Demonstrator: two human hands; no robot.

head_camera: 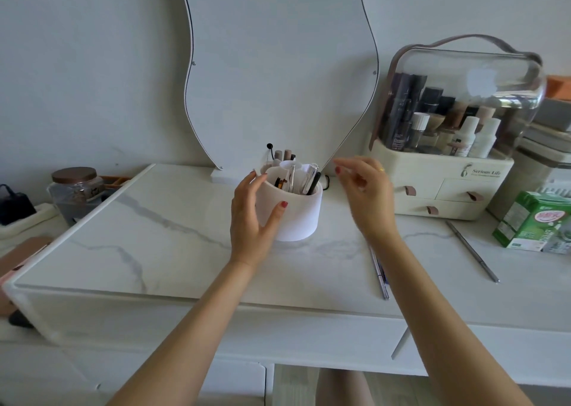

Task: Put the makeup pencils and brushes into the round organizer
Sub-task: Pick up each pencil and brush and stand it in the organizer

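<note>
A white round organizer (301, 217) stands on the marble vanity top (154, 251) in front of the mirror. Several pencils and brushes (304, 178) stick up from its compartments. My left hand (251, 220) wraps its left side, thumb on the front wall. My right hand (366, 193) hovers just right of the rim, fingers apart, holding nothing that I can see. A thin grey pencil (472, 251) lies on the table to the right. Another slim pencil (380, 274) lies partly under my right forearm.
A wavy mirror (278, 65) leans on the wall behind the organizer. A clear-lidded cosmetics case (454, 158) with drawers stands at the right, a green carton (531, 223) beside it. A jar (77, 189) sits off the table's left edge.
</note>
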